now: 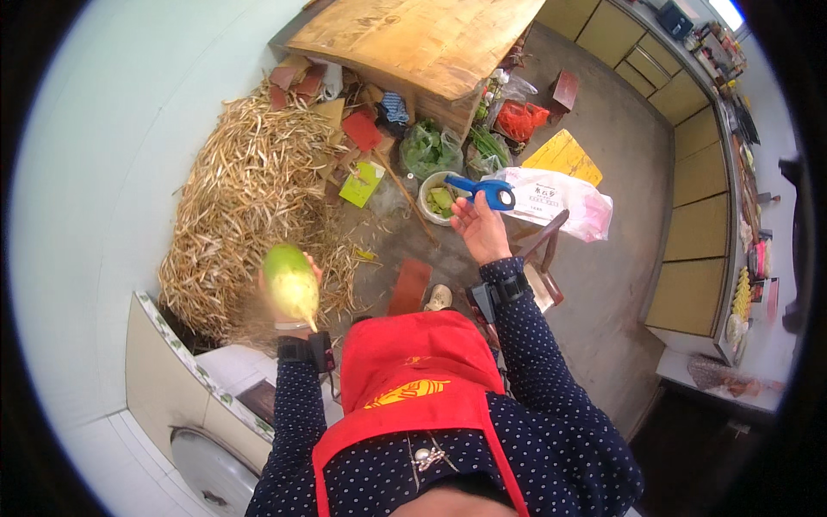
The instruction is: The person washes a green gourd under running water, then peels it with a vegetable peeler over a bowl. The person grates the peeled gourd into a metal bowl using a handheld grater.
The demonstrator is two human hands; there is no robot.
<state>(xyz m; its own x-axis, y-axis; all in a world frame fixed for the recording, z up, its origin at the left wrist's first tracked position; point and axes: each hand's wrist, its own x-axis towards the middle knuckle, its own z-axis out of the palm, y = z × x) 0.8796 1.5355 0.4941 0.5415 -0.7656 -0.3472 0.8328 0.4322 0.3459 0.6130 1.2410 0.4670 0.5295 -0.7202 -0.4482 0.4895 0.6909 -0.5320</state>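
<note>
My left hand (315,268) grips a green radish (289,278), pale towards its thin root tip, which points back at me. The radish hides most of that hand. In my right hand (486,234) is a blue vegetable peeler (481,189), held up with its handle loop near my fingertips. Radish and peeler are well apart. Just beyond my right hand, a white bucket (424,204) stands on the floor with green peelings or leaves (440,200) in it.
Dry straw (252,213) is heaped at the left. Bags of greens (429,150) stand by a wooden table (420,39). A white plastic sack (562,200) and a wooden chair (549,284) are at right. A stick (406,197) lies on the floor. Cabinets (694,226) line the right side.
</note>
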